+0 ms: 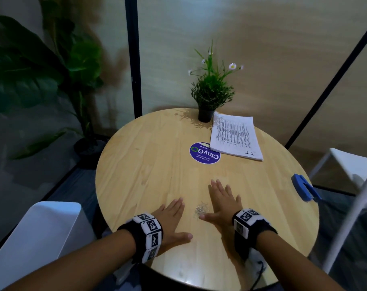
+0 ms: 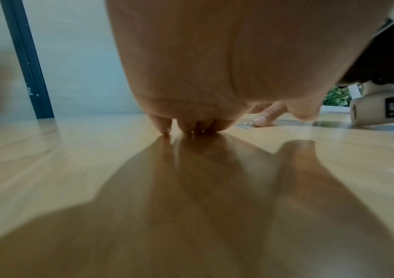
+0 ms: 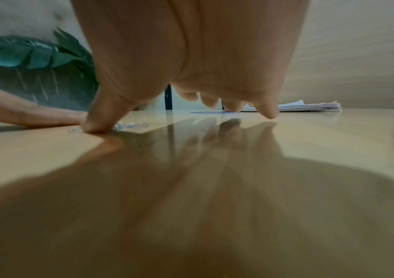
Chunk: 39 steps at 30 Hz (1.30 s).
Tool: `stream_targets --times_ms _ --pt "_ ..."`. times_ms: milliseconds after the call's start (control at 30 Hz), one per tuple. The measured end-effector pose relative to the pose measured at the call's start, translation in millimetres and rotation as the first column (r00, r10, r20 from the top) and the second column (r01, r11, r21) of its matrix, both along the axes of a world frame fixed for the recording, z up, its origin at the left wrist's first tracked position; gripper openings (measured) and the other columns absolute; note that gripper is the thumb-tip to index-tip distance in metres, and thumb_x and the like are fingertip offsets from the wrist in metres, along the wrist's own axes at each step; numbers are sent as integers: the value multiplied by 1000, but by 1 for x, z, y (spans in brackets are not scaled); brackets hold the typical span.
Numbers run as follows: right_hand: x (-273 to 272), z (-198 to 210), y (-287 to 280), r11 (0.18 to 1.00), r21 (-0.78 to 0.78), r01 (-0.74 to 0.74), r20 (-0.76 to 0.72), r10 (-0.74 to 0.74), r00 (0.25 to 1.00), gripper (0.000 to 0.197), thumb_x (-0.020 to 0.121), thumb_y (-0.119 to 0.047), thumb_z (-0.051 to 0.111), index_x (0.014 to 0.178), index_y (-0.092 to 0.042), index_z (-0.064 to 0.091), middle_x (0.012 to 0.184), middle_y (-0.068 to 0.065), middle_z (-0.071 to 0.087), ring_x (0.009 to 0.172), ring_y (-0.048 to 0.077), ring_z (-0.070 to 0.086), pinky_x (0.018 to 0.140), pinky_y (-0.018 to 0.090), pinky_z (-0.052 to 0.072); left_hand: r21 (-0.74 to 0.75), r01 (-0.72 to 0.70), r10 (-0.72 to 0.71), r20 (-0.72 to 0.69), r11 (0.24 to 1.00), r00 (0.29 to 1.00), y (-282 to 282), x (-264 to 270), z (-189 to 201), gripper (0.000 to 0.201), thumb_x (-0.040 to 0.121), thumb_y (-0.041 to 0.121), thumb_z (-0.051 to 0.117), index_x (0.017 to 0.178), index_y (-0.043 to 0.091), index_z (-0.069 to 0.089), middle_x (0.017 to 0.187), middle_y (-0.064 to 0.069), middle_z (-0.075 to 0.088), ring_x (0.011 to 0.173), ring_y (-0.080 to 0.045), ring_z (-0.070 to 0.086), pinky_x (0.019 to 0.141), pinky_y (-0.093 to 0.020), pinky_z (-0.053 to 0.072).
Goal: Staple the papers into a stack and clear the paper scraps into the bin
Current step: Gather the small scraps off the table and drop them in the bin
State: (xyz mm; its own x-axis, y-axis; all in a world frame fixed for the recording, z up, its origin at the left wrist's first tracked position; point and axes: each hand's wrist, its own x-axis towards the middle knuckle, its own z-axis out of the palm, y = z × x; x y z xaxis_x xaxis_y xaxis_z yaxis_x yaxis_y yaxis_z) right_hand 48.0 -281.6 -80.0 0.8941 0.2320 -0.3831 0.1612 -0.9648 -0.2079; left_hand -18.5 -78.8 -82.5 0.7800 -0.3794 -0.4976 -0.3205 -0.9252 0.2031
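At the far left, behind a glass panel, stands a large-leaved floor plant (image 1: pixel 31 66), and a white chair (image 1: pixel 37 234) sits close to the near-left edge of the round wooden table (image 1: pixel 140 156). The left hand (image 1: pixel 170 219) lies flat on the tabletop, palm down, fingers straight and close together, thumb spread toward the right; it holds nothing. The left wrist view shows its fingertips (image 2: pixel 165 129) touching the wood. Just right of it, between the two hands, lies a small heap of shiny bits (image 1: pixel 201 208), probably loose staples, though they are too small to tell for sure. The right hand (image 1: pixel 221 203) is also flat and empty, fingers splayed wide, and its thumb (image 3: pixel 96 122) rests on the table against the near side of the heap. Further back, near the table's middle, is a round blue ClayGo sticker (image 1: pixel 204 153). Beyond it stands a small potted plant (image 1: pixel 209 89) with pale flowers. The stack of printed papers (image 1: pixel 235 136) lies just right of the pot, one corner overlapping the sticker. A blue stapler (image 1: pixel 305 186) sits at the table's right edge, well apart from both hands.
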Motion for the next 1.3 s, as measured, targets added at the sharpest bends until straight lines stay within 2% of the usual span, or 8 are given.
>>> stream_targets --times_ms 167,300,467,533,633,933,1067,1300 --pt "-11 6 6 974 182 -135 8 136 991 79 79 -42 69 145 -30 28 159 -1 13 145 20 19 117 37 21 -10 2 -2 15 1000 1000 0 0 -1 97 86 68 31 148 9 -14 157 -5 -23 148 -18 -14 120 -39 1" --pt "-33 15 22 945 149 -291 110 277 955 41 94 -26 50 135 -28 49 154 -3 30 138 17 35 111 28 28 -12 -14 15 18 1000 1000 -4 0 3 92 89 65 31 149 9 -9 158 -8 -17 149 -21 -8 121 -40 5" --pt "-46 29 25 950 80 -302 137 290 947 34 96 -21 45 126 -18 60 133 6 53 122 23 50 100 25 36 -87 -64 75 142 994 987 -10 -9 12 67 92 44 43 147 12 22 156 -9 20 142 -26 24 114 -40 29" --pt "-47 32 26 965 68 -255 118 246 962 32 94 -18 47 121 -15 64 123 12 57 114 28 54 94 28 40 -142 -114 140 189 983 972 -12 -8 16 47 92 34 47 133 11 43 140 -9 38 128 -27 38 104 -40 41" --pt "-46 33 29 985 53 -163 97 158 983 29 92 -18 51 115 -12 67 118 11 60 109 28 57 93 28 43 -203 -219 254 165 954 953 -16 -2 18 36 92 28 51 123 10 53 127 -9 45 118 -27 46 99 -37 44" --pt "-37 28 16 916 383 116 120 -174 977 5 79 -17 72 83 -17 76 86 -2 71 81 9 63 77 13 48 -310 -312 366 136 898 921 -30 10 9 35 90 24 56 124 15 54 127 -6 51 115 -24 52 94 -28 43" --pt "-33 25 0 833 520 188 110 -284 952 30 76 -7 73 60 -32 67 68 -10 67 70 1 63 61 5 45 -292 -271 323 147 917 935 -41 14 7 37 89 20 58 124 9 53 126 -10 48 116 -29 50 96 -34 42" --pt "-36 17 -15 760 598 253 58 -356 933 19 75 -2 73 67 -20 74 65 -8 67 62 1 61 53 3 44 -285 -225 276 155 932 948 -65 28 5 35 90 14 59 123 6 53 126 -15 50 115 -33 50 95 -36 42"
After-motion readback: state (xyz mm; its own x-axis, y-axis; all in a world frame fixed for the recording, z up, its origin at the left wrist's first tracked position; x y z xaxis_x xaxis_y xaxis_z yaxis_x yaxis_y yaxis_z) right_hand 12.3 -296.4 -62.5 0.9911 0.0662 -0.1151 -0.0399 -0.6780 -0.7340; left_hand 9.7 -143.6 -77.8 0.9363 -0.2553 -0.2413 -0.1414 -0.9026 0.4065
